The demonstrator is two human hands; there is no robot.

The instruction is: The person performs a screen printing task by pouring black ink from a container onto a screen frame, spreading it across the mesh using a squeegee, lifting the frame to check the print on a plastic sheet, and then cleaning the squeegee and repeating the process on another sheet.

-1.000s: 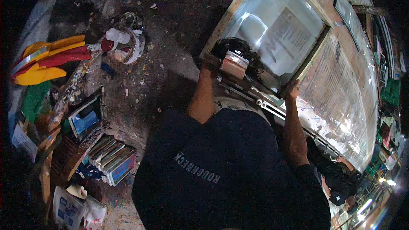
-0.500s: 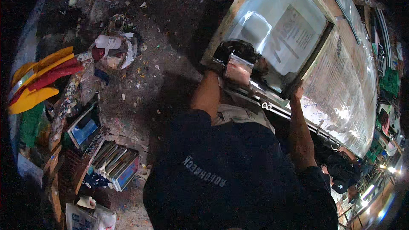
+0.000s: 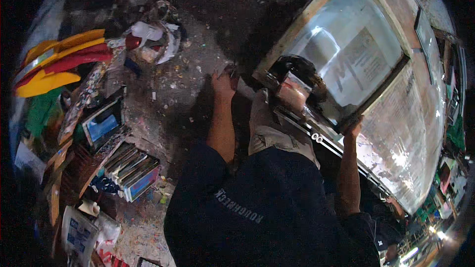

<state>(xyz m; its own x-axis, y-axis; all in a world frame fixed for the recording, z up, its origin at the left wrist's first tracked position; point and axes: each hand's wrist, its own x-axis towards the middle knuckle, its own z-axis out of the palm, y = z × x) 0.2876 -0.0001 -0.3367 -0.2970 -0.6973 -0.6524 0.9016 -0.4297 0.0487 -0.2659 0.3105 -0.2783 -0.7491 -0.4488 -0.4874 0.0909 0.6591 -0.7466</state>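
Note:
A wooden-framed screen [image 3: 372, 5] with grey lettering on its pale sheet lies tilted at right, its lower corner heaped with glossy black material [image 3: 292, 64]. On that rests a shiny, pinkish rectangular block [image 3: 292, 94]. My right hand [image 3: 354, 127] grips the screen's lower right edge. Off the frame, to its left, my left hand [image 3: 223, 80] is raised over the dark floor with fingers apart, slightly curled; detail around its fingertips is dim. Below the screen, a pale metal rail [image 3: 331, 146] runs along a large whitish board [image 3: 405, 133].
Yellow and red flat pieces [image 3: 62, 76] lean at left above stacked small frames [image 3: 133, 173] and a blue-centred frame [image 3: 101, 126]. A cluttered round container [image 3: 158, 44] sits on the littered floor [image 3: 183, 94]. A co-worker's hand [image 3: 393, 205] shows at lower right, beside the board's edge.
My left hand has left the screen's lower left corner and moved out leftward over the floor. My right hand stays on the edge. The view has shifted, placing the screen slightly farther right.

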